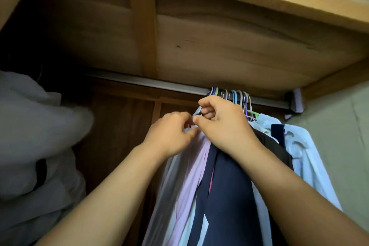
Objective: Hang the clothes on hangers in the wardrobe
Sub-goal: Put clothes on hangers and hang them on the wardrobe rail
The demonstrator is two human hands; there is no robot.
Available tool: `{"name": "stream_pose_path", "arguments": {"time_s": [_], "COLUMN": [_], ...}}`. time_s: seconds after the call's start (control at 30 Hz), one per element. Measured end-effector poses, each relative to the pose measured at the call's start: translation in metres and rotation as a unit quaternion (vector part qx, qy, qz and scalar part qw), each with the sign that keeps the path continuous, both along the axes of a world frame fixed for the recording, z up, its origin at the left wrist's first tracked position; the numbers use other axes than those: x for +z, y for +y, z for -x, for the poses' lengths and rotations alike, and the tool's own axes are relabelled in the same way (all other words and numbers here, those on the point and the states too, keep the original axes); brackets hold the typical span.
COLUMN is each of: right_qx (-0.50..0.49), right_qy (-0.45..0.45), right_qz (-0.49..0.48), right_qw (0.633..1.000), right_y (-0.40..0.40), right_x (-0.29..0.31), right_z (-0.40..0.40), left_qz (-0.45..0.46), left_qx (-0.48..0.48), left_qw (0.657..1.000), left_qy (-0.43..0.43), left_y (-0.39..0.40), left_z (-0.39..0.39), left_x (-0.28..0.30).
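A pale lilac garment (191,168) hung below the metal rail (159,84), at the left end of a row of hanging clothes, its top gathered between both hands. The right hand (221,124) was curled around a light blue hanger (197,111) at the garment's neck, just under the rail. The left hand (169,134) pinched the fabric there, touching the right. To the right hung a navy garment (225,195) and a light blue shirt (307,162), their coloured hanger hooks (237,96) bunched on the rail. A wooden shelf (229,32) ran above.
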State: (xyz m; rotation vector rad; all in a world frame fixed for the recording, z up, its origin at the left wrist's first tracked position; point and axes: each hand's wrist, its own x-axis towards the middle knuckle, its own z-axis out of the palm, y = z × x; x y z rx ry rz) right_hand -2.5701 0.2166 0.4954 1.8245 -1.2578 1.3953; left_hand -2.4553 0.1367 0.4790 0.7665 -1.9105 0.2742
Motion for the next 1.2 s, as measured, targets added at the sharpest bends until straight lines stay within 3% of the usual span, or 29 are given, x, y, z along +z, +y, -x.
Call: {"name": "stream_pose_path", "arguments": {"time_s": [0.27, 0.47, 0.63, 0.77, 1.07, 1.2], "right_qx": [-0.149, -0.218, -0.317, -0.373, -0.296, -0.223], "right_qy": [0.017, 0.013, 0.09, 0.132, 0.049, 0.044], "right_qz": [-0.031, -0.032, 0.0, 0.007, 0.032, 0.046], "right_qw": [0.988, 0.975, 0.944, 0.918, 0.954, 0.973], "right_y": [-0.028, -0.038, -0.047, -0.054, -0.058, -0.048], "right_x": [0.016, 0.02, 0.008, 0.006, 0.019, 0.019], "right_z": [0.031, 0.044, 0.045, 0.046, 0.053, 0.054], "left_qz": [0.032, 0.041, 0.067, 0.061, 0.132, 0.159], "left_qx": [0.01, -0.074, -0.094, -0.164, -0.088, -0.116], "left_qw": [0.999, 0.995, 0.993, 0.984, 0.986, 0.974], "left_qy": [0.01, 0.046, -0.004, 0.023, 0.054, 0.11], "left_y": [-0.06, -0.11, -0.143, -0.163, -0.167, -0.152], "left_z": [0.026, 0.048, 0.058, 0.067, 0.064, 0.06], "left_x": [0.032, 0.036, 0.048, 0.053, 0.058, 0.063]}}
